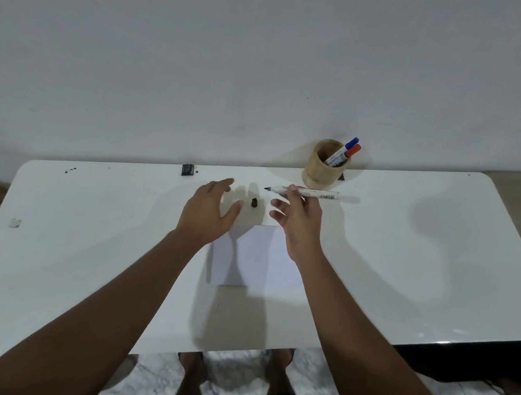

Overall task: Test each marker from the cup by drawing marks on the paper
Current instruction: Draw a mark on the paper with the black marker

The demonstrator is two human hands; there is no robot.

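The right hand (297, 218) pinches an uncapped black marker (305, 193); the left hand (209, 212) hangs open beside its cap (254, 203). The paper (249, 257) at the table's (97, 248) near edge looks unmarked, and two markers wait in the cup (323, 167).

1 head view — downward, probably standing.

plain home room: white table (97, 248) against bare wall (200, 56), marble floor (236, 376)

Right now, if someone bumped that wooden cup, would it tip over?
Probably not easily: the cup looks squat, with a wide base. The two markers lean out one side, so a hard knock might topple it. It stands near the table's far edge.
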